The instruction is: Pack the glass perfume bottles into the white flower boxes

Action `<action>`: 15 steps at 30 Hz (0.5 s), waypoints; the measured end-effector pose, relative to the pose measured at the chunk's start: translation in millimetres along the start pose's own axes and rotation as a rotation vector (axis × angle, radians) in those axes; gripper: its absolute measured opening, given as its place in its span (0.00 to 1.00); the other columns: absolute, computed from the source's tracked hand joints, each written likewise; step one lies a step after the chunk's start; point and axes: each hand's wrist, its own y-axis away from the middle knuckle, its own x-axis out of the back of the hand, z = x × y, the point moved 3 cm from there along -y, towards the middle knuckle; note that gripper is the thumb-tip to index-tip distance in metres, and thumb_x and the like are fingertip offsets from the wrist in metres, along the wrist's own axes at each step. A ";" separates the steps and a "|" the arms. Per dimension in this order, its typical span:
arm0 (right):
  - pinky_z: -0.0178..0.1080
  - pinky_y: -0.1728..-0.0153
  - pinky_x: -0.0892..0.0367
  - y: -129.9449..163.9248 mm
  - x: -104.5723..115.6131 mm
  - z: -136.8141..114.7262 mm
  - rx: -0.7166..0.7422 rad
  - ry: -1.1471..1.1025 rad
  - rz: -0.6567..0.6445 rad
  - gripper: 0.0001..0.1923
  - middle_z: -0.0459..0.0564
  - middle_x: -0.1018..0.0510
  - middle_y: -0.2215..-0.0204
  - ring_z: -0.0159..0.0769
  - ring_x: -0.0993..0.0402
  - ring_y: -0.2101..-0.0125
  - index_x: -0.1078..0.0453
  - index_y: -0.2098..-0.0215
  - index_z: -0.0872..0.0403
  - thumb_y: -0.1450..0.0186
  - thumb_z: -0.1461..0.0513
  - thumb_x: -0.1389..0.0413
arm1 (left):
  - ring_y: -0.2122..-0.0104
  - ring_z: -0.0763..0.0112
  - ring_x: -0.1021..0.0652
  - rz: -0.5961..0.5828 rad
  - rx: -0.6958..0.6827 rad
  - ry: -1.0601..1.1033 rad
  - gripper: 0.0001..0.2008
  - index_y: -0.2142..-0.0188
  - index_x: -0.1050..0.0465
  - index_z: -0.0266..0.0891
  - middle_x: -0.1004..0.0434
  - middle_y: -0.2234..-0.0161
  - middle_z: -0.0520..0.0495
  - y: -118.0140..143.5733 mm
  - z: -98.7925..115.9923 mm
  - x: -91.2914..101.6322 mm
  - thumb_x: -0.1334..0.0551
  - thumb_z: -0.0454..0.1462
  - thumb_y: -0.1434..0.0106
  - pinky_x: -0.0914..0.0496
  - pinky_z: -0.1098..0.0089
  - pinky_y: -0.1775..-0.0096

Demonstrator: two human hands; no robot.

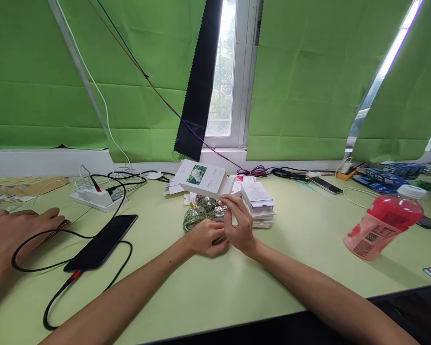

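My left hand (209,238) is curled low over the table, against the near side of several round, shiny green bundles (195,218). What its fingers close on is hidden. My right hand (240,225) is beside it, touching or almost touching it, with bent fingers drawn together. Its fingertips are at the near right corner of a white box (204,176) with a white flower picture; whether they touch the box I cannot tell. The box lies tilted above the bundles. Just right of it is a stack of white cartons (257,201).
Another person's hand (25,230) rests at the left. A phone (102,242) with a looping black cable and a white power strip (96,197) lie nearby. On the right stands a tilted-looking bottle of pink drink (384,225). Cables (290,173) and another phone (326,185) lie toward the window.
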 end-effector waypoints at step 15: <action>0.46 0.46 0.21 4.8 -3.2 -2.1 0.010 0.003 -0.044 0.24 0.58 0.21 0.49 0.42 0.22 0.46 0.28 0.41 0.53 0.30 0.74 0.53 | 0.73 0.69 0.22 -0.079 0.136 -0.078 0.09 0.67 0.25 0.38 0.21 0.70 0.46 7.5 -20.6 -9.3 0.45 0.32 0.36 0.30 0.71 0.72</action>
